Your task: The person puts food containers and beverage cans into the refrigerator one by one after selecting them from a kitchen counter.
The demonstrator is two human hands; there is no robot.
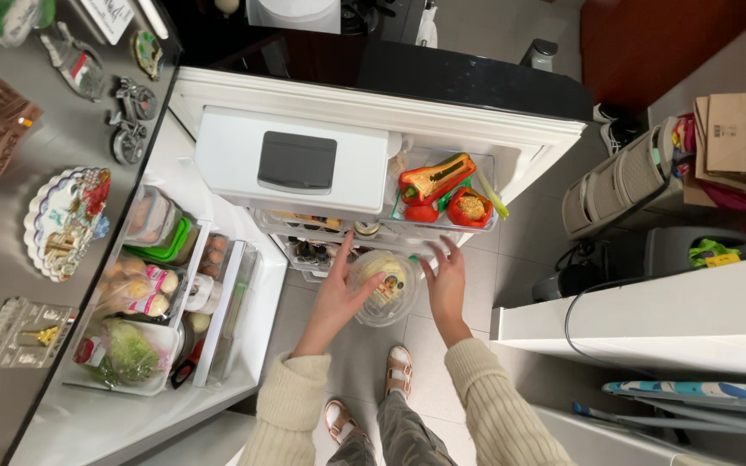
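Observation:
I look down into an open fridge. Both hands hold a clear round plastic container (383, 287) with pale yellowish food inside, just in front of the fridge door shelves. My left hand (338, 293) grips its left side with fingers spread along the rim. My right hand (445, 280) cups its right side. Above the container, a door shelf (485, 226) carries a red pepper half, a tomato and a small red tub of food.
The fridge's white lidded door compartment (291, 161) sits above the shelves. Fridge shelves at left hold boxes, eggs (213, 255), bagged food and lettuce (127, 354). Magnets cover the grey side panel (10, 259). A white counter (649, 315), paper bags (740, 134) and baskets stand right.

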